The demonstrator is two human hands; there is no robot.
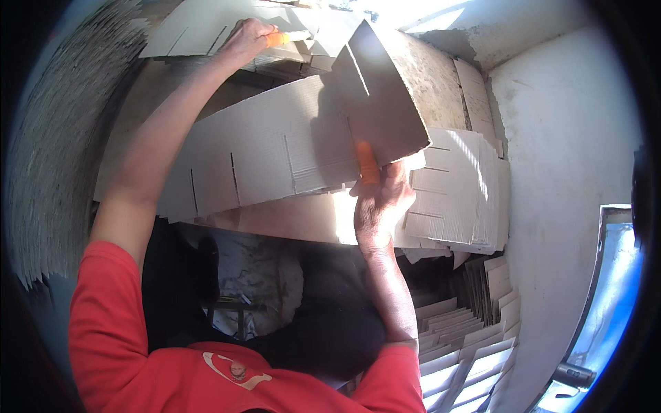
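Observation:
My right hand (382, 203) has an orange covering on a finger and is closed on the near edge of a slotted cardboard divider (379, 89), which stands tilted up. Under it, a long slotted cardboard strip (261, 144) runs to the left across the work surface; whether the two are joined I cannot make out. Reaching far forward, my left hand (248, 40) is closed beside another slotted cardboard sheet (186, 31). Orange wraps its fingers too, and a pale end sticks out past them. What it grips is hard to see in the glare.
A tall stack of cardboard (69, 138) rises on the left. Slotted pieces (454, 186) lie piled at the right of the work surface, with more cardboard pieces (468, 337) standing below. A pale wall (564, 138) bounds the right side. Beneath me is a littered floor (258, 268).

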